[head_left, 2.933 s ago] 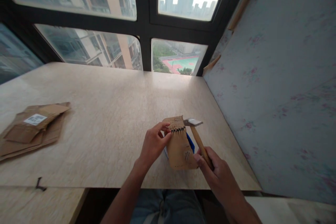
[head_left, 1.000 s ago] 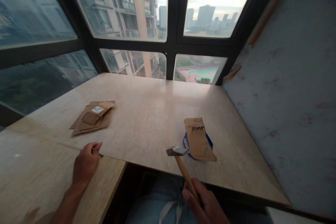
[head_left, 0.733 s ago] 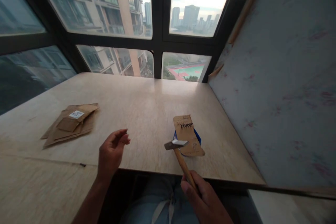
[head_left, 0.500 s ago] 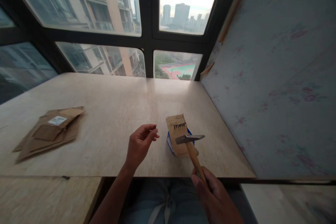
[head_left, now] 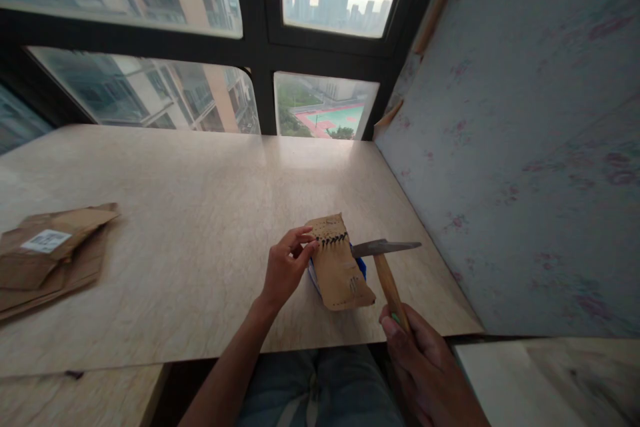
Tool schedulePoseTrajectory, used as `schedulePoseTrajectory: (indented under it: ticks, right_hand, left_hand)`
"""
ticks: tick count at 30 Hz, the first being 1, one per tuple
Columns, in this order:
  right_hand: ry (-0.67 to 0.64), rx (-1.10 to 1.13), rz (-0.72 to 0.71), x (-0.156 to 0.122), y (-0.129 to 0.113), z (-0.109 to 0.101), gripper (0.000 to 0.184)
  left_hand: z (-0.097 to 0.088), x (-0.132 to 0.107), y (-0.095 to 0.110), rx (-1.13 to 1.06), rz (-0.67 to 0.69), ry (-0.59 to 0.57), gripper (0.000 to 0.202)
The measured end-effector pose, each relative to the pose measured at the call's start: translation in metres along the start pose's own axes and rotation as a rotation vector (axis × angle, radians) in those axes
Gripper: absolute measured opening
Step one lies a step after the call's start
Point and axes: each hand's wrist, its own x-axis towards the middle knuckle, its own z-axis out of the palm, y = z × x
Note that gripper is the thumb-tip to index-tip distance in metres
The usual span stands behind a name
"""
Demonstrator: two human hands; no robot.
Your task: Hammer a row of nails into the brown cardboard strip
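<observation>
My right hand (head_left: pixel 423 353) is wrapped round the wooden handle of a hammer (head_left: pixel 389 273), its metal head raised just right of a piece of brown cardboard (head_left: pixel 340 277). A row of several dark nails (head_left: pixel 333 239) stands tilted in the cardboard's upper part. At the row's left end my left hand (head_left: pixel 287 263) pinches a small dark nail (head_left: pixel 316 239) between thumb and forefinger, against the cardboard. Beneath the cardboard is a blue box (head_left: pixel 362 268), mostly hidden.
Flat brown cardboard packaging (head_left: pixel 55 247) with a white label lies at the left of the pale tabletop (head_left: pixel 200 213). A small dark object (head_left: pixel 74 375) rests on the lower ledge at front left. Windows stand behind; a flower-patterned wall (head_left: pixel 525 147) rises on the right.
My left hand has moved right to the cardboard, its fingertips now at the row of nails. The hammer has shifted right, off the cardboard. The view has turned slightly right.
</observation>
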Motion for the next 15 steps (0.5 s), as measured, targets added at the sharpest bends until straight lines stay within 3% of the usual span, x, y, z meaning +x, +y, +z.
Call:
schedulePoseTrajectory:
  ticks: [7, 15]
  right_hand:
    - [-0.004, -0.027, 0.003, 0.003, -0.004, 0.004, 0.048]
    - [-0.127, -0.004, 0.038, 0.006, -0.011, 0.005, 0.051]
  left_hand:
    - [0.0, -0.002, -0.005, 0.084, 0.06, -0.001, 0.026]
    - [-0.001, -0.003, -0.011, 0.211, 0.295, 0.041, 0.017]
